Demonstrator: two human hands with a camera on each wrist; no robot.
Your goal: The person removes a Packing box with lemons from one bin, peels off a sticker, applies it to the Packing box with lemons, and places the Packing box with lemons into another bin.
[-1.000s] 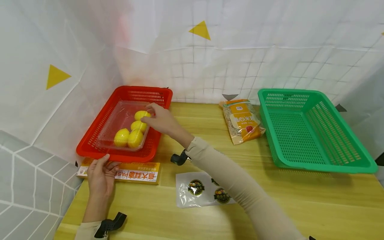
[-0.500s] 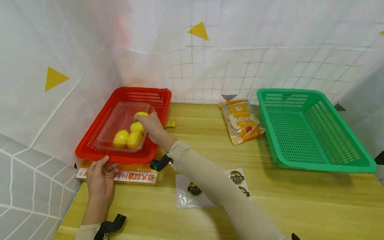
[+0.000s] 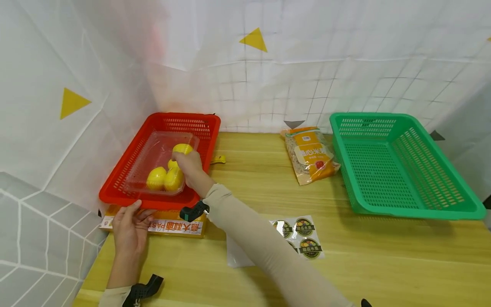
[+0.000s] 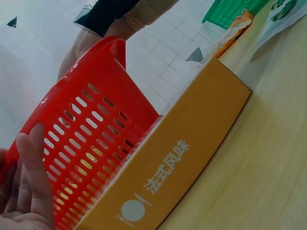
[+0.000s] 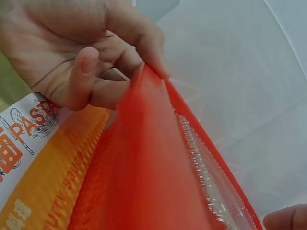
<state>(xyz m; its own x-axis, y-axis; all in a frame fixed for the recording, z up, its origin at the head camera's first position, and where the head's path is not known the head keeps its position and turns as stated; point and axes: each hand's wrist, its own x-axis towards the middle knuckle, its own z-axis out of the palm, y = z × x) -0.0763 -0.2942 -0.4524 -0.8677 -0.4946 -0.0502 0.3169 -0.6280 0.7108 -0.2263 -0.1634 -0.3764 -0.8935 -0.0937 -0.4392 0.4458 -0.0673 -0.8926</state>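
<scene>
A: Far left first. What is the left hand (image 3: 128,228) doing?

B: It sits at the near rim of the red basket (image 3: 115,187). Fingers curl round that rim, thumb under it; the right wrist view confirms the pinch. Under the basket's near edge lies an orange pasta box (image 3: 168,224), flat on the wooden table (image 3: 383,256).

A: Contents of the basket?

B: A clear plastic clamshell tray (image 3: 151,153) holding yellow lemons (image 3: 157,178). The right hand (image 3: 189,164) is over the tray's right side, fingers bent onto a lemon. How tight that hold is, cannot tell.

A: Further right?

B: A clear sticker sheet (image 3: 303,241) at the near middle, a bag of grain (image 3: 310,155) at the back, then a green basket (image 3: 402,166) on the far right, well apart from the red one.
</scene>
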